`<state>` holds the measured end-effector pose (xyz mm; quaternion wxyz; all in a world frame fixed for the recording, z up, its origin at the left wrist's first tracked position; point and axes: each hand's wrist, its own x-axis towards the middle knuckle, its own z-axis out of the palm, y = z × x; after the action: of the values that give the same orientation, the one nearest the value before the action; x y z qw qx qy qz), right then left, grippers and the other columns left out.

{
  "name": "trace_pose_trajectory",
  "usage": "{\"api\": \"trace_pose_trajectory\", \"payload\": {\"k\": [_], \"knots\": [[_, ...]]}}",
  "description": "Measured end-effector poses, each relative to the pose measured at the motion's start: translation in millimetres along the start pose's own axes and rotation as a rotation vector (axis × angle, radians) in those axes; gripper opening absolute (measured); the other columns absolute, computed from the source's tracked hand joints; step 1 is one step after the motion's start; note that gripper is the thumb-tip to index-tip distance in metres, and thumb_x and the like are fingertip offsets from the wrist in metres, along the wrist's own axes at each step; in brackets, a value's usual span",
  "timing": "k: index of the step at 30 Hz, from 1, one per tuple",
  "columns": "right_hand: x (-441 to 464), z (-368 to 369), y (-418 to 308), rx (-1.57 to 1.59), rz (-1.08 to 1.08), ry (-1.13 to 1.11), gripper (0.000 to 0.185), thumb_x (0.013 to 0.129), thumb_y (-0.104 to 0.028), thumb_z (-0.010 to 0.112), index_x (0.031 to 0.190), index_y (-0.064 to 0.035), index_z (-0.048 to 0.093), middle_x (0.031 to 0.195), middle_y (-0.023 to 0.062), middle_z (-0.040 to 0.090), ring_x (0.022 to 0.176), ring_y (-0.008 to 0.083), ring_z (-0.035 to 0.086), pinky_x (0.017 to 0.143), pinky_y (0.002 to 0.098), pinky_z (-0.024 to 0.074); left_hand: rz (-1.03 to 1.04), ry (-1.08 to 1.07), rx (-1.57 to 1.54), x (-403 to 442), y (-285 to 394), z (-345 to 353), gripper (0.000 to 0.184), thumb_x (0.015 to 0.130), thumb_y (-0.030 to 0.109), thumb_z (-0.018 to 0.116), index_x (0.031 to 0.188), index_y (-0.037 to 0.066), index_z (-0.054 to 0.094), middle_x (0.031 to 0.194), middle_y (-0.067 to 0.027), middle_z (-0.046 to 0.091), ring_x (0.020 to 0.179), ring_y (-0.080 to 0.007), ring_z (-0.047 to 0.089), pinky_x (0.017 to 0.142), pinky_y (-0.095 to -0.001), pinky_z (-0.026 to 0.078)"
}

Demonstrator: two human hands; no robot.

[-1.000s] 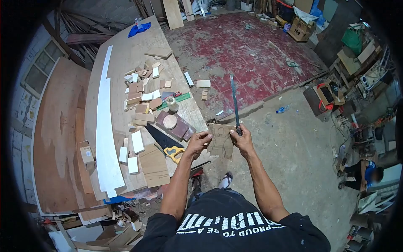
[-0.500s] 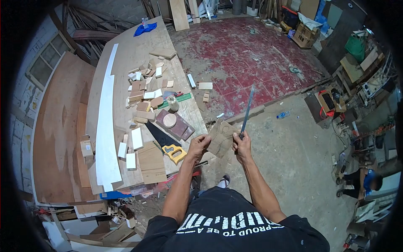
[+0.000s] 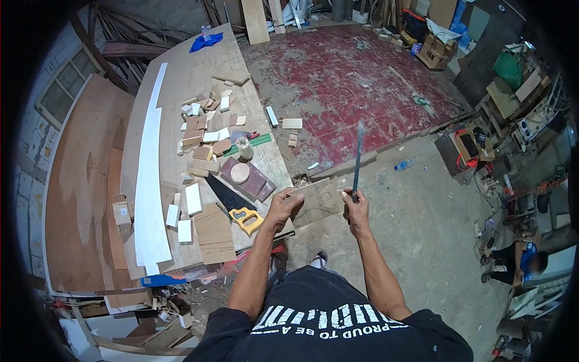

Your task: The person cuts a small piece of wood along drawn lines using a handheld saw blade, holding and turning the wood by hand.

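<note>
My left hand (image 3: 282,211) pinches the left edge of a thin brown wooden board (image 3: 318,204) with curved lines drawn on it. The board hangs in front of me over the floor, just beyond the table's corner. In my right hand (image 3: 357,212) is a long, narrow dark file (image 3: 359,158), gripped at its lower end and pointing away from me, nearly upright in the view. My right fingertips are at the board's right edge; whether they touch it I cannot tell. Left of my left hand, a handsaw (image 3: 246,221) with a yellow handle lies on the table.
The wooden table (image 3: 136,136) carries many small wood blocks (image 3: 199,123), a long white strip (image 3: 151,181), a round disc (image 3: 240,174) and a jar (image 3: 245,148). A plastic bottle (image 3: 404,165) lies on the floor. Another person (image 3: 525,262) is at the far right.
The board has turned and tilted in my left hand. My right hand has shifted slightly right and down, and the file stands more upright.
</note>
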<state>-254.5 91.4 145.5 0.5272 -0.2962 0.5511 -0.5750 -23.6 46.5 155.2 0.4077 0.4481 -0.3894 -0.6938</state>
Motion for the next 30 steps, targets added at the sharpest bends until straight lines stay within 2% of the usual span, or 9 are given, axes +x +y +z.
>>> {"api": "trace_pose_trajectory", "payload": {"k": [2, 5, 8, 11, 18, 20, 24, 25, 30], "knots": [[2.4, 3.4, -13.3, -0.074, -0.052, -0.003, 0.021, 0.089, -0.017, 0.070, 0.103, -0.0057, 0.060, 0.063, -0.0050, 0.051, 0.045, 0.0024, 0.038, 0.038, 0.0215, 0.0281, 0.013, -0.080, 0.120, -1.2, 6.2, -0.7, 0.023, 0.089, 0.015, 0.073, 0.107, 0.004, 0.065, 0.086, 0.0008, 0.066, 0.072, -0.0058, 0.059, 0.061, -0.0210, 0.047], [1.3, 21.0, -35.5, -0.165, -0.256, -0.125, 0.024, 0.088, -0.013, 0.071, 0.107, -0.0011, 0.064, 0.076, -0.0027, 0.062, 0.064, 0.0058, 0.055, 0.056, 0.0229, 0.0431, -0.013, -0.151, 0.335, -2.0, 17.7, 1.6, 0.021, 0.088, 0.013, 0.073, 0.106, 0.004, 0.066, 0.088, -0.0006, 0.067, 0.074, -0.0069, 0.061, 0.063, -0.0217, 0.049], [6.0, 16.9, -26.1, -0.236, -0.057, -0.256, 0.017, 0.088, -0.013, 0.070, 0.100, -0.0009, 0.066, 0.075, -0.0027, 0.061, 0.064, 0.0052, 0.054, 0.056, 0.0221, 0.0422, -0.008, -0.072, 0.266, -2.1, 19.0, 4.8, 0.025, 0.087, 0.010, 0.073, 0.110, 0.005, 0.064, 0.086, -0.0007, 0.067, 0.075, -0.0067, 0.061, 0.063, -0.0206, 0.048], [3.6, 20.3, -8.3, -0.232, -0.059, -0.188, 0.014, 0.088, -0.013, 0.069, 0.094, -0.0012, 0.066, 0.074, -0.0029, 0.060, 0.065, 0.0051, 0.053, 0.058, 0.0222, 0.0422, -0.027, -0.067, 0.020, -1.6, 6.6, -5.3, 0.031, 0.087, 0.008, 0.072, 0.116, 0.005, 0.061, 0.085, -0.0001, 0.065, 0.072, -0.0061, 0.060, 0.060, -0.0194, 0.047], [5.5, 19.3, 35.3, -0.232, 0.010, -0.110, 0.011, 0.088, -0.012, 0.069, 0.094, -0.0021, 0.066, 0.075, -0.0030, 0.060, 0.066, 0.0052, 0.053, 0.059, 0.0219, 0.0432, -0.048, 0.012, 0.216, -7.9, -28.2, -27.5, 0.040, 0.087, 0.002, 0.069, 0.125, 0.007, 0.057, 0.091, -0.0007, 0.062, 0.069, -0.0049, 0.057, 0.054, -0.0189, 0.044], [5.5, 23.4, 44.0, -0.210, 0.020, -0.105, 0.012, 0.088, -0.011, 0.069, 0.095, -0.0021, 0.065, 0.075, -0.0031, 0.060, 0.066, 0.0052, 0.053, 0.059, 0.0216, 0.0430, 0.030, 0.098, 0.454, -2.3, -45.6, -36.5, 0.044, 0.087, 0.000, 0.067, 0.128, 0.008, 0.056, 0.095, -0.0024, 0.063, 0.076, -0.0061, 0.058, 0.058, -0.0203, 0.046], [1.7, 31.6, 50.8, -0.236, 0.039, -0.093, 0.014, 0.088, -0.009, 0.068, 0.099, -0.0021, 0.064, 0.075, -0.0027, 0.060, 0.064, 0.0049, 0.053, 0.057, 0.0214, 0.0422, 0.095, 0.109, 0.352, -6.4, -51.5, -43.0, 0.046, 0.086, -0.002, 0.064, 0.130, 0.006, 0.054, 0.102, -0.0053, 0.064, 0.088, -0.0110, 0.059, 0.075, -0.0266, 0.050], [-0.4, 34.4, 51.7, -0.238, 0.044, -0.090, 0.014, 0.088, -0.009, 0.068, 0.099, -0.0021, 0.064, 0.075, -0.0027, 0.060, 0.064, 0.0049, 0.053, 0.057, 0.0214, 0.0422, 0.006, 0.118, 0.246, -5.1, -52.1, -45.5, 0.045, 0.086, -0.002, 0.062, 0.129, 0.005, 0.054, 0.102, -0.0054, 0.064, 0.090, -0.0115, 0.058, 0.078, -0.0263, 0.049], [-8.1, 50.2, 57.3, -0.217, 0.022, -0.059, 0.015, 0.089, -0.010, 0.068, 0.100, -0.0026, 0.062, 0.072, -0.0019, 0.059, 0.060, 0.0046, 0.051, 0.053, 0.0218, 0.0403, 0.017, 0.073, 0.232, -1.5, -43.3, -62.0, 0.043, 0.086, -0.003, 0.061, 0.127, 0.004, 0.055, 0.101, -0.0039, 0.064, 0.090, -0.0106, 0.058, 0.079, -0.0250, 0.048]]}}
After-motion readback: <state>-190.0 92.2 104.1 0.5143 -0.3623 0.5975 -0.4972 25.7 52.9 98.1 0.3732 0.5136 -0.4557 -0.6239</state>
